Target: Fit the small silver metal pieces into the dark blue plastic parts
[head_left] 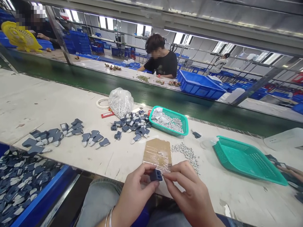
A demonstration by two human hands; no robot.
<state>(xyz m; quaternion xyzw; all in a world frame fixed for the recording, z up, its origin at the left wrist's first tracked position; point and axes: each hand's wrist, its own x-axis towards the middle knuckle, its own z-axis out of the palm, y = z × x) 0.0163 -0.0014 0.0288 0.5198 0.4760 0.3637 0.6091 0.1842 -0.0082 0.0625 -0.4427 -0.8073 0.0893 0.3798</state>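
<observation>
My left hand is closed around a small dark blue plastic block, whose end shows square openings. Close to that end, my right hand has its thumb and forefinger pinched together; whatever lies between them is too small to make out. Just beyond both hands is a piece of brown cardboard wrapped in clear tape, with a few tiny pieces on it. Right of the cardboard spreads a pile of small grey-white pieces. A heap of dark blue and white plastic parts lies farther back.
A green basket contains small pieces beside a filled plastic bag. Another green basket stands right. More blue parts lie left, above a full blue crate. Across the green conveyor belt, a person sits working.
</observation>
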